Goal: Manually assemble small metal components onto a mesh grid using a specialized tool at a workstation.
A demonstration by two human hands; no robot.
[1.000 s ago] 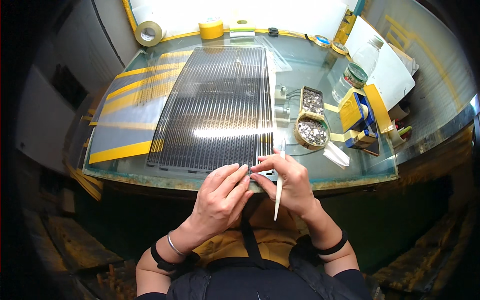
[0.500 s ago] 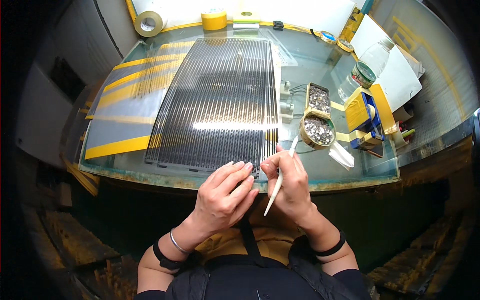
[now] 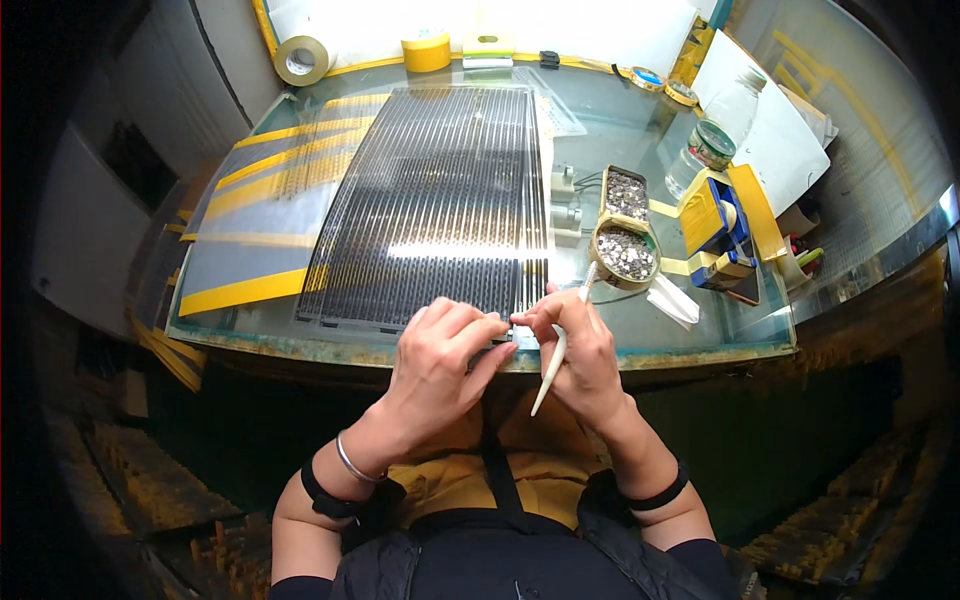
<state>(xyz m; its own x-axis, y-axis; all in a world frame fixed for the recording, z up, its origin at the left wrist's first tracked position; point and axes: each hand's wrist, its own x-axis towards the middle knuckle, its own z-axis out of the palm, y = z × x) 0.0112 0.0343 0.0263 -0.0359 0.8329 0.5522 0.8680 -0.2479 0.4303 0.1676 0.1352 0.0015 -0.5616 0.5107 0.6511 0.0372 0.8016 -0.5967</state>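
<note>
A dark, finely striped sheet (image 3: 420, 210) lies on the glass-topped table, its near right corner by both hands. My left hand (image 3: 440, 355) curls over that corner, thumb and fingers closing toward each other; what lies between them is too small to make out. My right hand (image 3: 585, 360) grips a thin white tapered stick (image 3: 550, 375), held slanted like a pen with its lower end toward me. The thumb and forefinger of this hand come close to the left fingertips at the sheet's corner.
Right of the sheet stand a round tin (image 3: 625, 253) and a rectangular tin (image 3: 627, 194) of small bits. Farther right are a blue tape dispenser (image 3: 735, 225), a folded white paper (image 3: 672, 300) and a clear bottle (image 3: 725, 125). Tape rolls (image 3: 302, 61) line the back.
My left fingers have bent inward and drawn closer to the right fingertips at the sheet's corner. The stick stays in my right hand. The view has shifted slightly.
</note>
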